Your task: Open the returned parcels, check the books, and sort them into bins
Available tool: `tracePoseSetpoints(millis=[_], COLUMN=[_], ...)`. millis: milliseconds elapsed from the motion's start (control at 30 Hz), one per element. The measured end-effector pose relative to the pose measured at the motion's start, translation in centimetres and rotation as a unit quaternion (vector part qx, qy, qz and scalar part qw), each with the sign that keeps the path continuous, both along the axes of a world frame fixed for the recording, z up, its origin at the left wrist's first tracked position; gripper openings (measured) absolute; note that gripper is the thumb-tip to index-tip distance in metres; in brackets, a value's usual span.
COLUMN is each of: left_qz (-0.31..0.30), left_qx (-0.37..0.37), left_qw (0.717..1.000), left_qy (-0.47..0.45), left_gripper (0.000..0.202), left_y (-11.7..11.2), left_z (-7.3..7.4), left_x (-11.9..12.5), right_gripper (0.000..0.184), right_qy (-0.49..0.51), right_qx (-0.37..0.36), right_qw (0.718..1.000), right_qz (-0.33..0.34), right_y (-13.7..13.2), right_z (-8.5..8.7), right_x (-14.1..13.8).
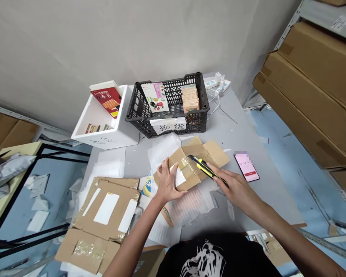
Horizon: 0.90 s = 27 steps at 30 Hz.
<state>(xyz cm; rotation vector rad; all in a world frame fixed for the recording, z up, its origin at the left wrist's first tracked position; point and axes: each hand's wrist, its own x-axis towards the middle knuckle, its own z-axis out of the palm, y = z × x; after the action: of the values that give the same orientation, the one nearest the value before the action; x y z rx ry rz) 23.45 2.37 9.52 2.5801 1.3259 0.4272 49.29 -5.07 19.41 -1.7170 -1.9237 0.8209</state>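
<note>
My left hand (167,181) grips the near left side of a small cardboard box (194,176), thumb and fingers set apart across it. The box has a white label and clear tape, and its far flaps (216,154) stand spread. In my right hand (233,184) is a yellow and black utility knife (206,168), its dark tip over the box's taped top. Beneath the box lie bubble wrap (193,206) and printed items, mostly covered, one with a blue and yellow corner (147,186).
Flattened cardboard (106,207) lies at the left. Behind stand a white foam box (103,140) and a black crate (167,130), both holding books. A phone (247,166) rests on the right of the grey table (272,184); power strips (219,85) sit at the back.
</note>
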Motion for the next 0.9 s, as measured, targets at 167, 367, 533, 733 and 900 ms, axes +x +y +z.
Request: tracePoseSetpoints(millis=[167, 367, 533, 733, 900], left_qz=[-0.004, -0.009, -0.044, -0.042, -0.024], left_qx=[-0.01, 0.008, 0.053, 0.061, 0.047], left_qw=[1.0, 1.0, 0.995, 0.994, 0.996], left_qy=[0.008, -0.021, -0.076, -0.082, -0.068], left_gripper=[0.104, 0.105, 0.109, 0.108, 0.109], left_y=[0.0, 0.0, 0.0, -0.2, -0.3], left_z=[-0.3, -1.0, -1.2, -1.4, -2.0], left_x=[0.2, 0.1, 0.2, 0.9, 0.6], right_gripper=[0.046, 0.045, 0.046, 0.047, 0.049], right_qy=[-0.04, -0.016, -0.031, -0.082, -0.111], right_qx=[0.019, 0.014, 0.028, 0.058, 0.072], right_qw=[0.999, 1.0, 0.999, 0.994, 0.99], right_qz=[0.004, 0.016, 0.031, 0.033, 0.044], right_y=[0.0, -0.1, -0.5, -1.2, -2.4], right_z=[-0.1, 0.3, 0.3, 0.3, 0.4], right_x=[-0.2, -0.4, -0.6, -0.3, -0.3])
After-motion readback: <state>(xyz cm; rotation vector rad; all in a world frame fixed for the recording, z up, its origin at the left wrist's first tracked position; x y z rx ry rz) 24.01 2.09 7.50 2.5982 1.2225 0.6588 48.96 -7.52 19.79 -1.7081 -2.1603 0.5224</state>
